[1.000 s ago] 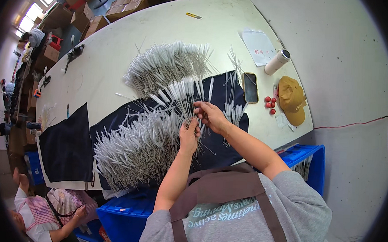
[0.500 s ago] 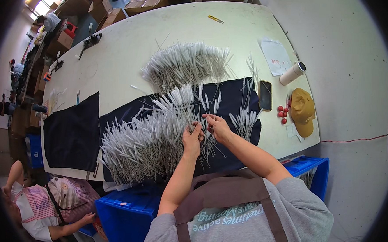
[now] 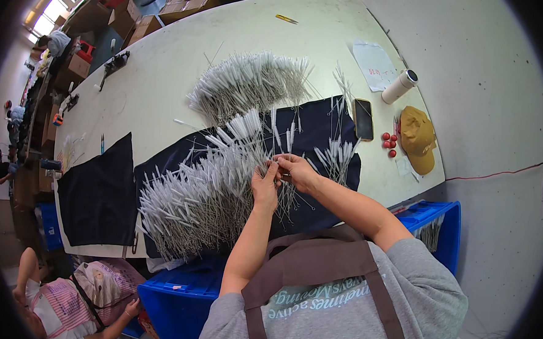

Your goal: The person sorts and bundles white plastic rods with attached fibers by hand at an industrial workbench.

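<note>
My left hand (image 3: 264, 187) is closed around the wire stems of a bunch of white bristle brushes (image 3: 244, 125), whose heads fan out beyond it. My right hand (image 3: 298, 173) meets it at the fingertips in a pinch near the same stems; exactly what it grips is too small to make out. A big pile of thin wire-handled brushes (image 3: 189, 208) spreads on the dark cloth (image 3: 181, 141) left of my hands. A smaller brush group (image 3: 336, 156) lies to the right, and another heap (image 3: 251, 82) sits farther back.
A phone (image 3: 363, 120), white bottle (image 3: 400, 86), mustard cap (image 3: 417, 140) and red balls (image 3: 389, 144) are at the right. Yellow snips (image 3: 286, 19) lie at the back. Blue bins (image 3: 176, 293) stand below the near table edge. Another person's arm (image 3: 116, 324) shows at lower left.
My right hand has closed in on my left, and their fingertips now meet. The whole view has shifted slightly; the brush piles look the same.
</note>
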Action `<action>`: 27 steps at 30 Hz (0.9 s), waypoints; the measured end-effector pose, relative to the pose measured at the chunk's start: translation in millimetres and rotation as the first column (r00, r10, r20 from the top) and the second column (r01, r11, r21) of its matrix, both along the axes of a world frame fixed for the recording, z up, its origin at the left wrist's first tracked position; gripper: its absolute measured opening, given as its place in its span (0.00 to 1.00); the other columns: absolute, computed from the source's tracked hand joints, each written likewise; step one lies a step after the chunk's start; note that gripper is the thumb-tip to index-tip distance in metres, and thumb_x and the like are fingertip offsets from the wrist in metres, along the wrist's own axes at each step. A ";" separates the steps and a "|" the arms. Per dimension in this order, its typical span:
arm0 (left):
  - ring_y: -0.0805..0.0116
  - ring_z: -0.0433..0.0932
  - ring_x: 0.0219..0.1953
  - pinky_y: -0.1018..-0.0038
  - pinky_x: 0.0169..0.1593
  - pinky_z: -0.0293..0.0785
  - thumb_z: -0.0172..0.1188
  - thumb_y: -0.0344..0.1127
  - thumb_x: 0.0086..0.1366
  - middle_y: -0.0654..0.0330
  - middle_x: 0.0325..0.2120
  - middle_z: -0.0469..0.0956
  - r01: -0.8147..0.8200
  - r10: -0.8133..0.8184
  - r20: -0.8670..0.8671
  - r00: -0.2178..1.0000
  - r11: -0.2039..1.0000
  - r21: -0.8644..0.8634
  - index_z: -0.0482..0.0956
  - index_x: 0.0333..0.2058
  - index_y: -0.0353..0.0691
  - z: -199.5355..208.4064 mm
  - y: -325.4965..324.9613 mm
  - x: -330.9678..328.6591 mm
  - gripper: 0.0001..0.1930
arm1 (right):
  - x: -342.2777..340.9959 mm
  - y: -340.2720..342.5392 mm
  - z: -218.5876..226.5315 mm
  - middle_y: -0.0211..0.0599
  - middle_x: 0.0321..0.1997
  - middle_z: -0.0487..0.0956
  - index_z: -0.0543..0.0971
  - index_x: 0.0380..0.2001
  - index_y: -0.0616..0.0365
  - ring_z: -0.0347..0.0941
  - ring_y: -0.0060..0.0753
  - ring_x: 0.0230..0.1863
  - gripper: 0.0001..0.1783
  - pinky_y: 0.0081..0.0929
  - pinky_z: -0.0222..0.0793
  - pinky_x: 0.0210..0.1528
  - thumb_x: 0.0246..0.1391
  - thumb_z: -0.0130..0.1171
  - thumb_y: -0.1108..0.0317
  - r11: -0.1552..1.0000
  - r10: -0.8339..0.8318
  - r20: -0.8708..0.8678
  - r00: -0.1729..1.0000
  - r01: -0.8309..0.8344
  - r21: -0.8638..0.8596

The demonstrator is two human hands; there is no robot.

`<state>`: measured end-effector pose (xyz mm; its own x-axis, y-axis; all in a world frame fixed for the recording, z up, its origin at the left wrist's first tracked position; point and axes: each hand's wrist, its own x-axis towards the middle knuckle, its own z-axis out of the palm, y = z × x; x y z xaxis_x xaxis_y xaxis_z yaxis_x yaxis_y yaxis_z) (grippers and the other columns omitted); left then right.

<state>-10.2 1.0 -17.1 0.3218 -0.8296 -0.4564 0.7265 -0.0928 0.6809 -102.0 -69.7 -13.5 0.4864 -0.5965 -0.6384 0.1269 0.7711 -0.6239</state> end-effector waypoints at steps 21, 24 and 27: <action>0.80 0.67 0.21 0.85 0.21 0.61 0.59 0.29 0.55 0.68 0.23 0.70 -0.164 0.163 0.082 0.983 0.987 -0.002 0.69 0.32 0.43 18.0 59.0 38.4 0.08 | 6.4 54.0 13.9 0.29 0.28 0.72 0.73 0.40 0.59 0.66 0.14 0.28 0.13 0.15 0.63 0.32 0.58 0.46 0.64 0.749 0.241 -0.151 0.959 -0.282 -0.600; 0.79 0.67 0.21 0.85 0.21 0.60 0.59 0.29 0.55 0.68 0.23 0.70 -0.078 0.079 0.091 0.993 0.997 -0.019 0.69 0.32 0.43 16.8 53.7 29.0 0.08 | 17.4 32.8 30.1 0.24 0.27 0.70 0.71 0.41 0.59 0.60 0.11 0.22 0.14 0.12 0.55 0.21 0.55 0.50 0.62 0.924 0.071 0.011 0.997 -0.061 -0.377; 0.79 0.67 0.21 0.84 0.21 0.60 0.59 0.32 0.56 0.69 0.23 0.71 -0.006 0.008 0.099 0.995 1.000 -0.027 0.69 0.33 0.44 19.1 43.5 11.4 0.08 | 24.8 19.8 48.7 0.24 0.25 0.70 0.72 0.38 0.57 0.59 0.11 0.20 0.13 0.10 0.53 0.20 0.54 0.52 0.61 0.907 0.005 -0.078 0.997 -0.038 -0.420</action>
<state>1.2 44.4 1.9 0.3698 -0.8386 -0.3999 0.6563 -0.0689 0.7514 -77.2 -49.9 35.3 0.4639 -0.8074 -0.3644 0.0552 0.4369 -0.8978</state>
